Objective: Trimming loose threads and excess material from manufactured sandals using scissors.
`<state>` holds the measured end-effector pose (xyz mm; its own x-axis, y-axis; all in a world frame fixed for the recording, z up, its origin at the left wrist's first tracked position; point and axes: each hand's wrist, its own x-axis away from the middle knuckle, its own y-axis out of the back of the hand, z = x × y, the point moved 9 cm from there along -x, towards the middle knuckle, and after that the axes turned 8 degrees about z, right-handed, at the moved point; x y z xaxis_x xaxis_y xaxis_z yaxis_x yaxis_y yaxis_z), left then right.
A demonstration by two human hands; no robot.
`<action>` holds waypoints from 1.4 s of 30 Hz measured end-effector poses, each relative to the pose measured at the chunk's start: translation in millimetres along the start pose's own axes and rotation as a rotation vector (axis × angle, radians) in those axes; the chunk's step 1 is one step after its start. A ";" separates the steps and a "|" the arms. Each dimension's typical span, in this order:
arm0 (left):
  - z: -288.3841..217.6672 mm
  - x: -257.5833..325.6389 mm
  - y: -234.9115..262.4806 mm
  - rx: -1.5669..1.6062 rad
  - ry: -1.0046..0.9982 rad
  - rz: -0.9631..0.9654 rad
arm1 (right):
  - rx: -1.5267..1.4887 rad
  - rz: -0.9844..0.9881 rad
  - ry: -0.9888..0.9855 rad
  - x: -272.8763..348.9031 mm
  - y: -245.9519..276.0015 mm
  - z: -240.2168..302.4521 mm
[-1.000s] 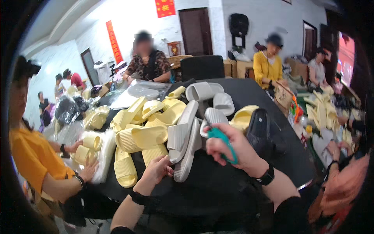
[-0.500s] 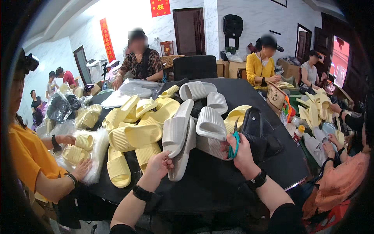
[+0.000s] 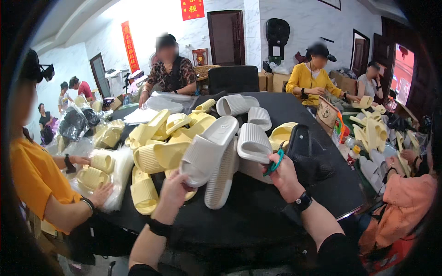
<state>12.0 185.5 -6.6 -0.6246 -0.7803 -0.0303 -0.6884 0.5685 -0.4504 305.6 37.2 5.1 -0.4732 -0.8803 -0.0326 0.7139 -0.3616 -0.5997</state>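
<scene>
Grey slipper (image 3: pixel 200 155), ribbed and tilted, is pinched by left fingers (image 3: pixel 183 184), right fingers (image 3: pixel 287 166) gripping scissors (image 3: pixel 279 162)

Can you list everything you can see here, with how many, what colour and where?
Grey slippers: at least six, grey, middle of table
Yellow slippers: many, pale yellow, on table and both sides
Scissors: one, teal handles, in right hand
Black object: one, kind unclear, right of scissors
Table: one, black, centre
Plastic bags: several, clear, left and far side
Chair: one, black, beyond table
Hangings: two, red, back wall
Other people: at least eight, mixed colours, around the room
Left hand: one, black wristband, holding a grey slipper
Right hand: one, black wristband, beside another grey slipper
</scene>
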 end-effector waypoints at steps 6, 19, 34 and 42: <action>-73.2 15.0 44.1 0.025 -0.144 -0.037 | 0.114 0.029 0.251 37.8 0.3 46.5; -150.1 22.8 85.0 -0.088 -0.190 0.014 | 0.670 0.470 0.091 95.8 -34.6 64.6; -99.5 -19.6 -2.4 -0.275 -0.006 0.063 | 0.530 0.476 0.059 101.4 -54.5 26.8; -88.7 -47.0 -21.0 -0.280 -0.081 0.075 | 0.413 0.405 0.150 94.2 -34.2 22.7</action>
<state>23.0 233.3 83.4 -0.6541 -0.7452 -0.1301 -0.7233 0.6664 -0.1809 248.3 -40.4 40.7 -0.1681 -0.9308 -0.3247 0.9801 -0.1224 -0.1564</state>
